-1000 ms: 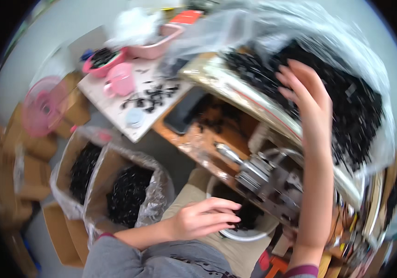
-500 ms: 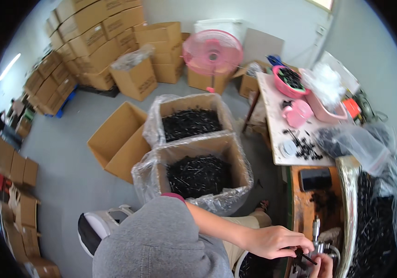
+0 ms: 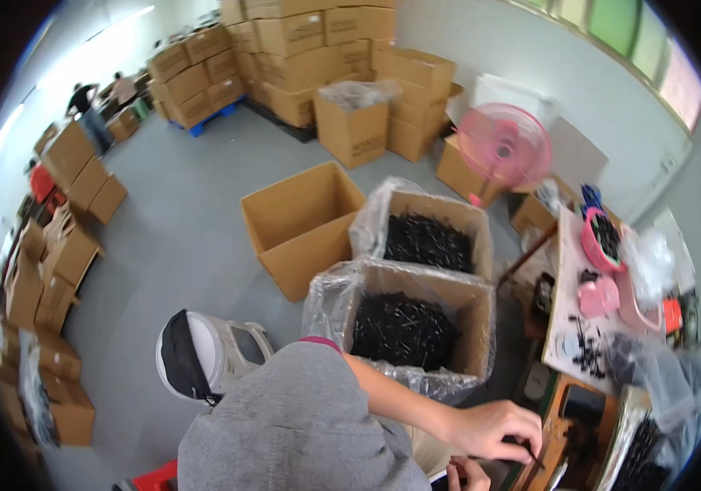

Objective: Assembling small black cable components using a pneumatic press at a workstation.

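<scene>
My left hand [image 3: 498, 430] reaches over the edge of the wooden workbench [image 3: 561, 425], its fingers closed on a thin black plastic piece [image 3: 535, 458] that pokes out past the fingertips. Below and to the left of it, my right hand [image 3: 471, 473] shows only in part at the lower edge. Its fingers are curled, and what they hold, if anything, is hidden. A dark phone [image 3: 583, 404] lies on the bench beyond my left hand.
Two plastic-lined cartons of black pieces [image 3: 407, 331] stand ahead, beside an open carton [image 3: 289, 225]. A pink fan [image 3: 504, 147] stands behind. A white table [image 3: 559, 307] holds pink containers and loose black parts. A white bin [image 3: 218, 352] is at left.
The view has swung left, so the cartons and bench sit farther right. My right hand has moved from beside the metal fixture to below my left hand; the fixture is mostly out of view.
</scene>
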### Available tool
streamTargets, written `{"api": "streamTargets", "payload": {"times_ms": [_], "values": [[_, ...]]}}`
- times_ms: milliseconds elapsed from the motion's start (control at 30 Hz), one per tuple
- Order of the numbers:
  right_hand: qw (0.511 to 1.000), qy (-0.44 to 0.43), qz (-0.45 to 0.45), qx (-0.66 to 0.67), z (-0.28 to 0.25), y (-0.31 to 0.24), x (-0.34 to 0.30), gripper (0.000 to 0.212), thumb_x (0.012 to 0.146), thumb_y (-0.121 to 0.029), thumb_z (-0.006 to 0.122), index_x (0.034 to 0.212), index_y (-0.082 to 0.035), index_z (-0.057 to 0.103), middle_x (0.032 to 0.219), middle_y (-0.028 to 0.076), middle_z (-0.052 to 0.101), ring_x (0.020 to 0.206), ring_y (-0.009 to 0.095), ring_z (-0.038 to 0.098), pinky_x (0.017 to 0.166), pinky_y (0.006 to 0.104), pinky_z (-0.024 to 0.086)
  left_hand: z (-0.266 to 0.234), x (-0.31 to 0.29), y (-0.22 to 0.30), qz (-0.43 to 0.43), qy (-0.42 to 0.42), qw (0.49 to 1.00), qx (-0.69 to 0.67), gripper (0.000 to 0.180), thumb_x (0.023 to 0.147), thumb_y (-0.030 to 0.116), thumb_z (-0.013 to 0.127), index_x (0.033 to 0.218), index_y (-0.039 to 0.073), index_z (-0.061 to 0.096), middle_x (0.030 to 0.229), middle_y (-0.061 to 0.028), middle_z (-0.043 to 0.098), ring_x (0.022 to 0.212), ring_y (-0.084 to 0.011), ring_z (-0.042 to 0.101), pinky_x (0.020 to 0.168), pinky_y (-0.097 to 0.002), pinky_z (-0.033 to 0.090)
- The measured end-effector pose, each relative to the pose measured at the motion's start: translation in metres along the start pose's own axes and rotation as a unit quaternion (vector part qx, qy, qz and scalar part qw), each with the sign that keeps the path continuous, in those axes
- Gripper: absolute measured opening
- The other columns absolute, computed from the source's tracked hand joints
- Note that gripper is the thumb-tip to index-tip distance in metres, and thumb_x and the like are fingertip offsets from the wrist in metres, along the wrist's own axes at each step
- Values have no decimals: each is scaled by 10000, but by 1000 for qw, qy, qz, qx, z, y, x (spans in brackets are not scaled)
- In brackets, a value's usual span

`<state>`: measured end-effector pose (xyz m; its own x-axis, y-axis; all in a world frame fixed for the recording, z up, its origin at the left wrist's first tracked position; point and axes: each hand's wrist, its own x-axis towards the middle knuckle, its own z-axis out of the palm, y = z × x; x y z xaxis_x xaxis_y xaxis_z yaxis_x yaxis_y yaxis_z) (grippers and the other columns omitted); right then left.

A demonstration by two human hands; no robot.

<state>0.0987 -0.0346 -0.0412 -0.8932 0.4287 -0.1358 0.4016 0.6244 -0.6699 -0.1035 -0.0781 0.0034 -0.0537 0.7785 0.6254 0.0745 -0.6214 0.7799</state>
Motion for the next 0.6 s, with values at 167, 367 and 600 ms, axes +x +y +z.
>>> {"api": "streamTargets", "payload": {"times_ms": [167,367,600], "values": [[998,59,-2,-2,19,7,-5,179,837,-117,696,991,-26,684,861,136,683,786,322,663,724,389,529,-19,31,-14,62,65,985,146,161,740,93,820,889,107,760,999,-30,664,914,-189,625,787,-319,500],[965,168,165,114,43,9,-51,181,877,-141,668,1016,-26,682,913,150,693,839,302,685,760,377,541,-5,92,-47,8,93,985,146,121,793,-39,737,902,12,726,919,-80,707,839,-170,648,759,-291,506],[903,281,267,186,92,7,-81,194,895,-157,662,1039,-29,682,943,153,701,886,306,692,792,377,541,45,168,-96,56,24,991,119,161,801,-16,737,958,18,747,947,-50,679,790,-98,634,718,-236,509]]}}
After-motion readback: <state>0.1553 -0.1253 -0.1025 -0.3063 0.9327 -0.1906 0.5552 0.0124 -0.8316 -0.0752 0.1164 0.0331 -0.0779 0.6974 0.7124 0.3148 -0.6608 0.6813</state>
